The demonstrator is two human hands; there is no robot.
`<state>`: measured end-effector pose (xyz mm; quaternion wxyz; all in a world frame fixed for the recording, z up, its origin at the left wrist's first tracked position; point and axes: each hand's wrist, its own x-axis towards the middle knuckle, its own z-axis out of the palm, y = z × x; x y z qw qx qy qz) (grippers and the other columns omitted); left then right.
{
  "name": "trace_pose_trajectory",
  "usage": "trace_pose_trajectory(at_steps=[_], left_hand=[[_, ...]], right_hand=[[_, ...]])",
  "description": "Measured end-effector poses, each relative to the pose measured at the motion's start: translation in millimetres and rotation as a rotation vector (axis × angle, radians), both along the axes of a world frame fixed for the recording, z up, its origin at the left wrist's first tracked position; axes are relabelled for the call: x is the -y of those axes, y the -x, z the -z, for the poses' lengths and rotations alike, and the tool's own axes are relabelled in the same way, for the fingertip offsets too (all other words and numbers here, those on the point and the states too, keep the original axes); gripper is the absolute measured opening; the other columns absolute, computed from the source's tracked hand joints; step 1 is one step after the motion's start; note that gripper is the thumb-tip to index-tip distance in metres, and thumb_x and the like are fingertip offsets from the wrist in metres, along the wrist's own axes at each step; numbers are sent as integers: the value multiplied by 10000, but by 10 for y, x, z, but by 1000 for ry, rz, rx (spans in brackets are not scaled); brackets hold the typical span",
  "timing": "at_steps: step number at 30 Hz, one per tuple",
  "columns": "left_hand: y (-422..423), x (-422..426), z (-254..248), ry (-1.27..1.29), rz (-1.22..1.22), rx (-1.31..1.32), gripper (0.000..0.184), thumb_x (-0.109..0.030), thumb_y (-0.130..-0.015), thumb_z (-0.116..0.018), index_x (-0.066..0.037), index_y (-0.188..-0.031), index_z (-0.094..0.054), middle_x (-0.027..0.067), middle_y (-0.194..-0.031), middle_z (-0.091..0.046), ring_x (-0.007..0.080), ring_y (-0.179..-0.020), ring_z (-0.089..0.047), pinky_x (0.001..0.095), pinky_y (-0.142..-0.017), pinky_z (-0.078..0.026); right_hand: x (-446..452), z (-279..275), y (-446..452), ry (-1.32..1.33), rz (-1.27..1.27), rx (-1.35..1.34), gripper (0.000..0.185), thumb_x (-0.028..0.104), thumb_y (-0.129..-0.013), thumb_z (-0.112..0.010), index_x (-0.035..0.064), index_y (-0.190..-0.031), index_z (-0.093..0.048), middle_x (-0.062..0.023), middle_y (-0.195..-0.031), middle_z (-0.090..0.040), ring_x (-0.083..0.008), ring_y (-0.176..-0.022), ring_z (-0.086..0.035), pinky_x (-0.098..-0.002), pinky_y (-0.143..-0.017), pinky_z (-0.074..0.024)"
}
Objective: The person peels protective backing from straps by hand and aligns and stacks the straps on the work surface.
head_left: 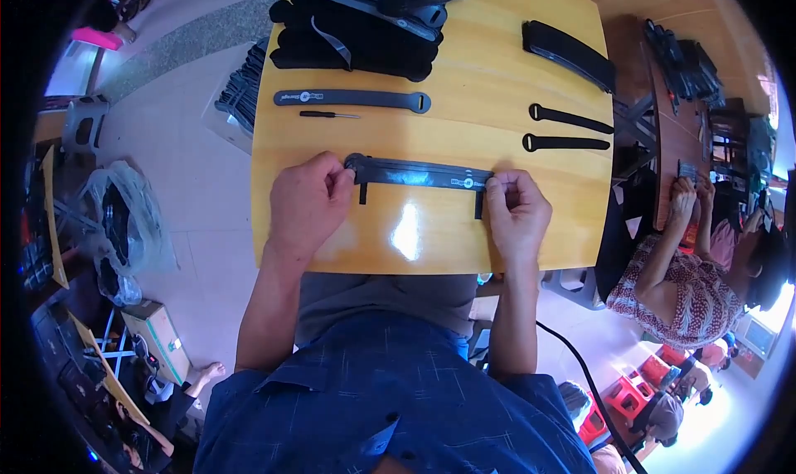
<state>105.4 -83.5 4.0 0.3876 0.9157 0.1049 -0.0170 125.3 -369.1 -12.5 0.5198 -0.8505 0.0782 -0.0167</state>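
A grey strap with a printed white logo (406,174) is stretched between my two hands above the table's near part. My left hand (311,200) is closed in a pinch on its rounded left end. The right end is pinched between the thumb and fingers of my right hand (516,209). Two short black strips show below the strap, one near each hand. Beyond it lie a thin black screwdriver-like tool (329,114) and another grey strap (352,100) with a slotted end. Two narrow black straps with looped ends (570,142) rest at the right.
The yellow table (473,84) carries a stack of black straps (356,47) at the back left. A black bundle (568,54) lies at its back right. Another person (684,296) works at a brown table on the right. A box of straps (242,101) stands left of my table.
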Motion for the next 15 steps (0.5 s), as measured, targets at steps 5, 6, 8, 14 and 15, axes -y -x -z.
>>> trace_pose_trajectory(at_steps=[5, 6, 8, 14, 15], left_hand=[[1, -1, 8, -24, 16, 18, 165, -155, -909, -752, -56, -809, -668, 129, -695, -688, 342, -639, -685, 429, -618, -534], [3, 5, -4, -9, 9, 11, 167, -156, -912, -750, -55, -808, -666, 132, -698, -687, 349, -648, -686, 433, -625, -535], [11, 11, -23, 2, -5, 14, 170, -156, -914, -747, -53, -807, -664, 135, -700, -686, 355, -657, -686, 437, -631, -536], [200, -14, -14, -69, -19, 65, 122, -165, -917, -747, -67, -936, -678, 133, -837, -724, 366, -739, -699, 443, -665, -546], [252, -19, -12, -108, -14, 183, 172, -171, -914, -746, -78, -1045, -684, 137, -974, -726, 364, -861, -705, 432, -740, -557]], right_hand=[[19, 66, 5, 186, -26, 101, 72, 18, -924, -743, 3, -975, -693, -90, -818, -670, -154, -674, -661, -293, -614, -529], [12, 51, 5, 210, -30, 123, 86, 13, -913, -745, 7, -981, -693, -111, -842, -662, -187, -693, -674, -311, -631, -539], [0, 33, -2, 224, -32, 164, 82, 14, -914, -745, 6, -976, -692, -113, -848, -656, -198, -705, -679, -317, -640, -547], [-30, -42, 67, 323, -46, 247, 196, 28, -912, -754, 21, -1098, -692, -146, -1008, -663, -263, -781, -700, -369, -705, -577], [-45, -87, 87, 386, -41, 224, 265, 37, -913, -755, 29, -1170, -689, -168, -1109, -669, -295, -870, -715, -391, -766, -589]])
